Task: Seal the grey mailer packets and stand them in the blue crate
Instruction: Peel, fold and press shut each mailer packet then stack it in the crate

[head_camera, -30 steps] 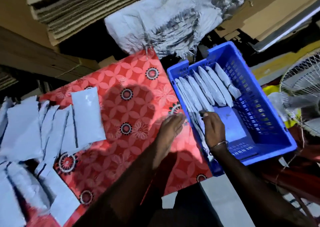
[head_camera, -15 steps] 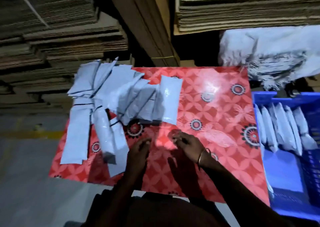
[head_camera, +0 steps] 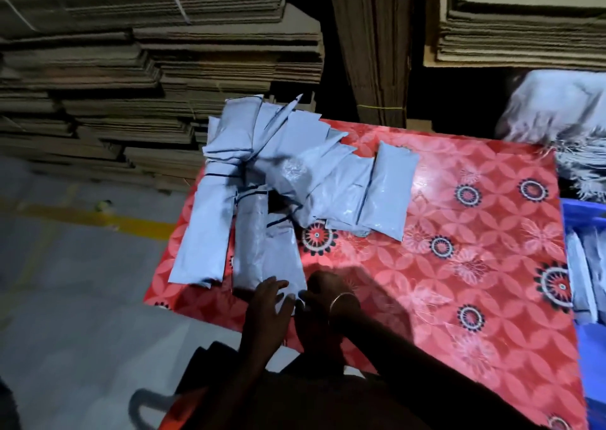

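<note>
A heap of several grey mailer packets point(head_camera: 295, 173) lies on the left half of the red patterned table point(head_camera: 459, 265). The nearest packet point(head_camera: 265, 252) points its end at me. My left hand point(head_camera: 267, 305) rests on that near end with its fingers stretched out. My right hand point(head_camera: 323, 293) is curled beside it and pinches the packet's near right corner. The blue crate point(head_camera: 578, 211) shows at the right edge, with sealed packets point(head_camera: 582, 265) standing inside.
Stacks of flattened cardboard point(head_camera: 164, 52) rise behind and to the left of the table. A white woven sack point(head_camera: 557, 118) lies at the back right. Grey floor with a yellow line point(head_camera: 98, 216) is to the left.
My view swung left from the crate to the packet heap. Both hands left the crate, crossed the table and now lie on the nearest packet's end.
</note>
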